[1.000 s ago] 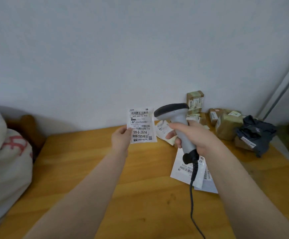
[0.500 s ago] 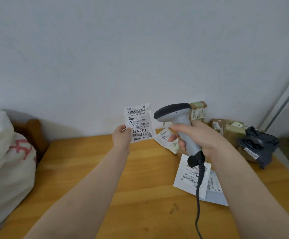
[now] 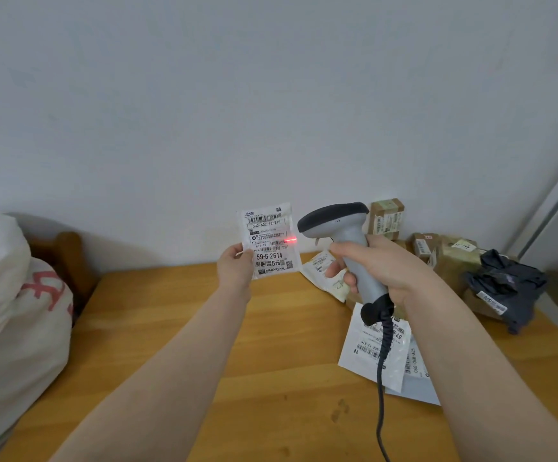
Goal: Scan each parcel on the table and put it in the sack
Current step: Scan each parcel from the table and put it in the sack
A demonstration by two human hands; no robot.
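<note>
My feed shows soft, even, slightly dim light. Just left of the grey handheld barcode scanner (image 3: 337,225), a red glow flares on the small white labelled parcel (image 3: 269,243), its print sharp. Far left of the scanner the bulging white woven sack (image 3: 14,328) smears and casts faint shadow; far right the white shelf frame (image 3: 547,208) bows.

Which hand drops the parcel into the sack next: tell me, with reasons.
Left. The left hand holds the parcel, and the sack stands on that side; the right hand grips the scanner.
</note>
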